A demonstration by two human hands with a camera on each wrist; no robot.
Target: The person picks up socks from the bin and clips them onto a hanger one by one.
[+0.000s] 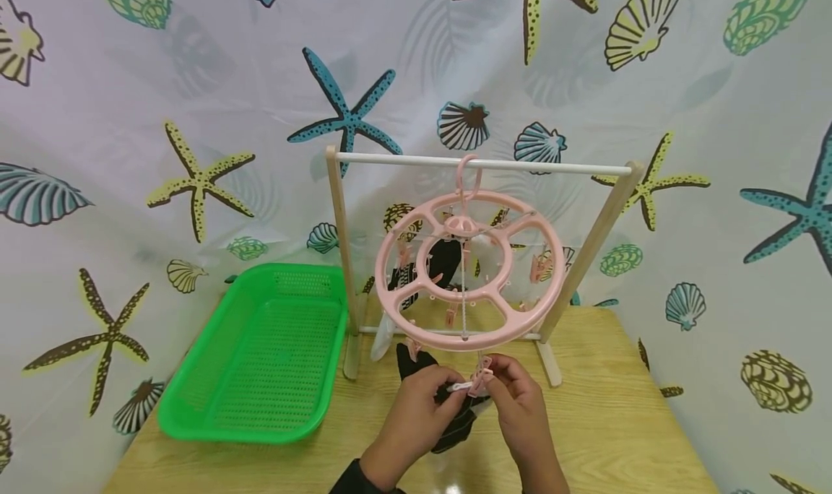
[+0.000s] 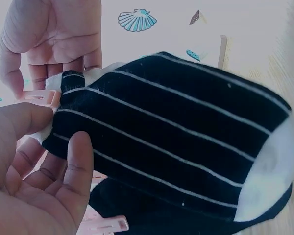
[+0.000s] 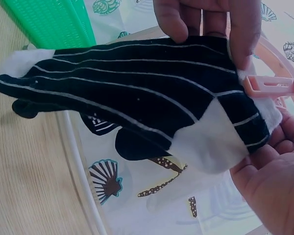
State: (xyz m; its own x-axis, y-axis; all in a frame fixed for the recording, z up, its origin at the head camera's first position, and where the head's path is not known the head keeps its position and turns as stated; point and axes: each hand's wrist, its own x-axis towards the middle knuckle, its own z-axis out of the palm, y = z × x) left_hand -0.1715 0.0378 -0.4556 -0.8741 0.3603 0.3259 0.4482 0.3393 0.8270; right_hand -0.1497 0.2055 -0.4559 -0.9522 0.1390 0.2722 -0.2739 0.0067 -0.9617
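A black sock with thin white stripes, white toe and heel [image 1: 458, 427] [image 2: 166, 132] [image 3: 132, 85] hangs between my hands, below the pink round clip hanger [image 1: 469, 270]. My left hand [image 1: 442, 394] [image 2: 63, 147] grips its cuff end between thumb and fingers. My right hand [image 1: 495, 386] [image 3: 264, 176] pinches a pink clip [image 1: 479, 383] [image 2: 39, 97] [image 3: 269, 85] that hangs from the ring's front edge and meets the cuff. Whether the clip bites the cloth is hidden by fingers.
The hanger hooks over the bar of a small wooden rack [image 1: 481, 163] on a wooden table [image 1: 604, 422]. More dark socks [image 1: 442, 259] hang from other clips. An empty green basket [image 1: 260, 349] stands left of the rack. A seashell-print curtain is behind.
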